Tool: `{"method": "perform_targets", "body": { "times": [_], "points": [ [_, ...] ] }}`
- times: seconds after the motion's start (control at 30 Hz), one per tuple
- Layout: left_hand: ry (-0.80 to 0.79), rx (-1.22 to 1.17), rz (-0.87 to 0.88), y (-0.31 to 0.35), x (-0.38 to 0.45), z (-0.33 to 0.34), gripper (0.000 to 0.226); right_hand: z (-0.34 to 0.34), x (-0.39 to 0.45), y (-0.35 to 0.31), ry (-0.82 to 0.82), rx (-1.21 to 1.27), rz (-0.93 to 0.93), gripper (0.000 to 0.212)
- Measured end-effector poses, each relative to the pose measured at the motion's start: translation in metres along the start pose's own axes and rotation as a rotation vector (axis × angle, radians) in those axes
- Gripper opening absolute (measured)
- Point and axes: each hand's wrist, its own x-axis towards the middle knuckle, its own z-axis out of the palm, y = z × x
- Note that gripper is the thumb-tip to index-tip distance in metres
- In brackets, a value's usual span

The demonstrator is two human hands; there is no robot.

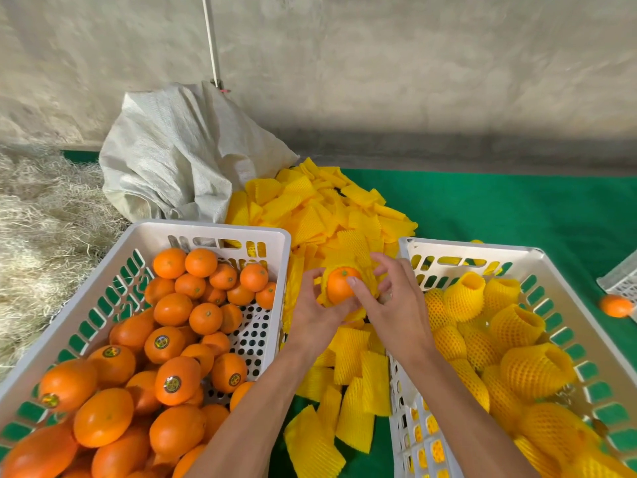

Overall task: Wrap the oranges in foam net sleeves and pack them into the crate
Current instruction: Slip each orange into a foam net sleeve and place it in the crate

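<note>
At the far left of the frame lies a heap of pale dry straw (38, 229), with a crumpled white woven sack (172, 157) behind it toward upper centre. In the lower left stands a white slotted plastic crate (220, 232) heaped with bare round oranges (172, 343), some bearing small round stickers. Between the crates, a pile of flat yellow foam net sleeves (331, 208) spreads over the green mat (517, 208). At centre, the left hand (310, 315) grips from below a round orange (339, 286) half sunk in a yellow foam net sleeve (368, 270); its green stem end points up toward the camera, and the fruit is too round to give a long axis. The right hand (396, 305) pinches the sleeve's rim, thumb on the fruit. The white crate at right (448, 250) holds sleeved oranges (517, 326), their open ends mostly upward. A lone orange (617, 305) lies at the right edge
</note>
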Motion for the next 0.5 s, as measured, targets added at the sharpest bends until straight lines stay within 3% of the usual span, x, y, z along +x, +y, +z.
{"method": "perform_targets", "body": {
  "times": [0.07,0.2,0.4,0.5],
  "points": [
    [-0.050,-0.023,0.021,0.0015,-0.0023,-0.0004,0.068,0.0007,0.0014,0.0021,-0.053,0.065,0.024,0.048],
    [-0.089,-0.092,0.060,0.0062,-0.0044,-0.0006,0.062,0.0008,0.0047,0.0046,0.003,0.083,-0.042,0.028],
    [-0.003,0.001,0.007,0.0035,-0.0030,0.0031,0.055,0.0021,0.0046,0.0009,0.096,-0.101,-0.088,0.018],
    [0.055,0.126,-0.014,-0.0025,-0.0002,0.0075,0.066,0.0022,0.0019,-0.0030,0.135,-0.167,-0.255,0.017]
  ]
}}
